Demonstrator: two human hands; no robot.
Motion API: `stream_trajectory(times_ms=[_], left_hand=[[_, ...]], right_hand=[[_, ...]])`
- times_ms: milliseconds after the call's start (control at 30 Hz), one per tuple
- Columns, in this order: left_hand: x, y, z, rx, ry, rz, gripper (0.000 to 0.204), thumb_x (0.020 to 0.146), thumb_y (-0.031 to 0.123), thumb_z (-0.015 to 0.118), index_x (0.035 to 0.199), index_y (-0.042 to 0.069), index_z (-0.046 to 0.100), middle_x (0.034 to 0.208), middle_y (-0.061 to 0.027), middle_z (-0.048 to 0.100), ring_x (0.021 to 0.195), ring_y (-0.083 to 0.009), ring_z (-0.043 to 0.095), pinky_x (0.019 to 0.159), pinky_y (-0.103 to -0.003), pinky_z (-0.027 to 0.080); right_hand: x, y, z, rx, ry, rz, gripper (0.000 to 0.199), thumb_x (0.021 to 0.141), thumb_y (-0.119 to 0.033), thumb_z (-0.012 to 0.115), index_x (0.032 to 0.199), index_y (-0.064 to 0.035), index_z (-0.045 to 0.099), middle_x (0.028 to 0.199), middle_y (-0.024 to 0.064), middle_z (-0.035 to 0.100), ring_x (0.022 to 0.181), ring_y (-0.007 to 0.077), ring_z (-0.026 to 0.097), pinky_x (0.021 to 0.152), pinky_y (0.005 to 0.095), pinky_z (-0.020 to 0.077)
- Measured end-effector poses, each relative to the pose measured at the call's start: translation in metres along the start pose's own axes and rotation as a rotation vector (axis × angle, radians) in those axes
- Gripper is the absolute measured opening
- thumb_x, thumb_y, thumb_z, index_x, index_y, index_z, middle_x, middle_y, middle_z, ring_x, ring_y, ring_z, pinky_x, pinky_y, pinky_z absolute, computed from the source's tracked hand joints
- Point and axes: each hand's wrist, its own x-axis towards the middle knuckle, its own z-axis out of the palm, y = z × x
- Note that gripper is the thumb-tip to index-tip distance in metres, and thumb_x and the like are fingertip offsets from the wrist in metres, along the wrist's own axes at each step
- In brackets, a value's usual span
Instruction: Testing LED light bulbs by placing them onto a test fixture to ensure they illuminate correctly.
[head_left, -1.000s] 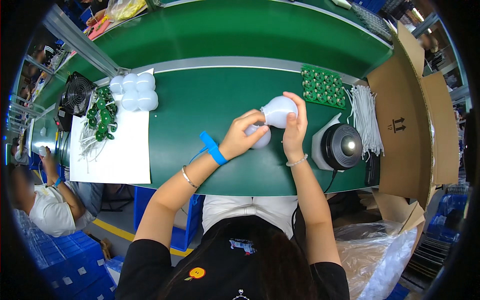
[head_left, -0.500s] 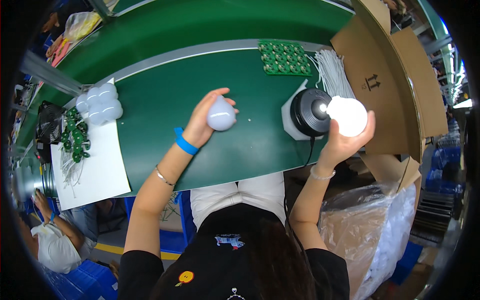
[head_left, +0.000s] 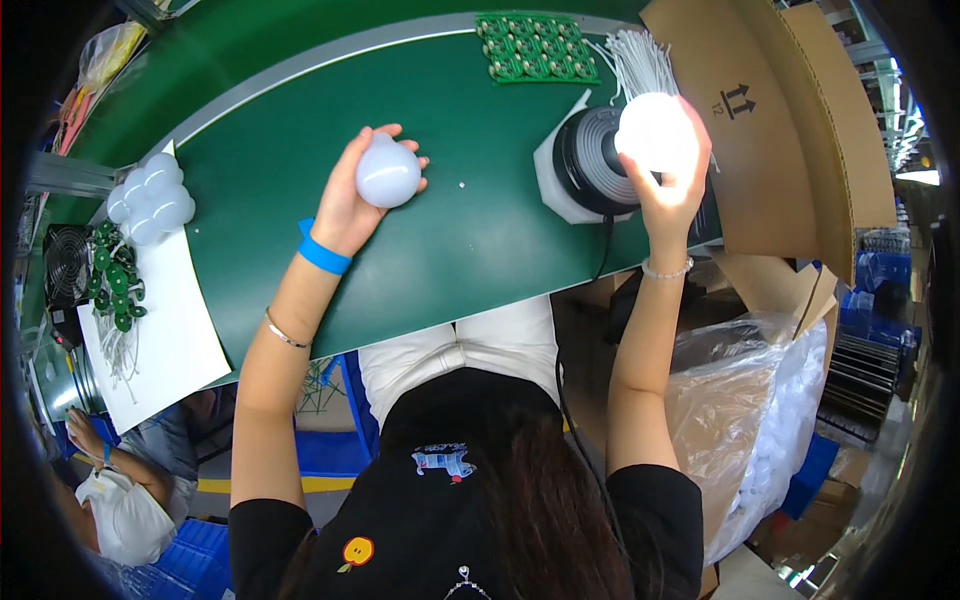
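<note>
Our left hand (head_left: 352,205) curls around a white bulb cover (head_left: 388,172) over the green table (head_left: 470,240). Our right hand (head_left: 672,185) grips a glowing bulb (head_left: 655,130) beside the round black tester (head_left: 590,165).

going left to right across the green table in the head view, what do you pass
black fan → white sheet with green parts → cluster of unlit bulbs → left hand holding an unlit bulb → round black fixture → right hand holding a lit bulb → cardboard box
</note>
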Motion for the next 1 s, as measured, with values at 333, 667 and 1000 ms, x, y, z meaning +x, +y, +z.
stream_trajectory(times_ms=[333,667,1000], left_hand=[[-0.001,0.0,0.005,0.034,0.021,0.022,0.04,0.088,0.036,0.045,0.111,0.004,0.043,0.097,-0.0128,0.056,0.092,-0.0288,0.056,0.077,-0.04,0.049],[-0.001,-0.001,0.004,0.065,0.024,0.031,0.041,0.088,0.036,0.045,0.111,0.003,0.042,0.098,-0.0134,0.055,0.092,-0.0289,0.056,0.077,-0.04,0.05],[-0.001,-0.001,0.004,0.069,0.02,0.029,0.04,0.088,0.036,0.044,0.111,0.004,0.043,0.098,-0.0135,0.056,0.093,-0.0287,0.056,0.076,-0.04,0.05]], right_hand=[[-0.004,-0.007,-0.028,-0.195,-0.026,0.027,0.07,0.06,-0.013,0.077,0.121,-0.0018,0.043,0.118,0.012,0.047,0.105,0.021,0.048,0.091,0.0321,0.0371],[0.009,-0.012,-0.01,-0.412,-0.001,-0.219,0.067,0.056,-0.02,0.08,0.114,-0.0061,0.049,0.108,0.0125,0.049,0.103,0.0278,0.047,0.087,0.0361,0.0391],[0.006,0.003,-0.005,0.094,-0.004,-0.102,0.066,0.06,-0.009,0.075,0.115,-0.0005,0.039,0.117,0.0158,0.044,0.108,0.0263,0.045,0.092,0.0343,0.0371]])
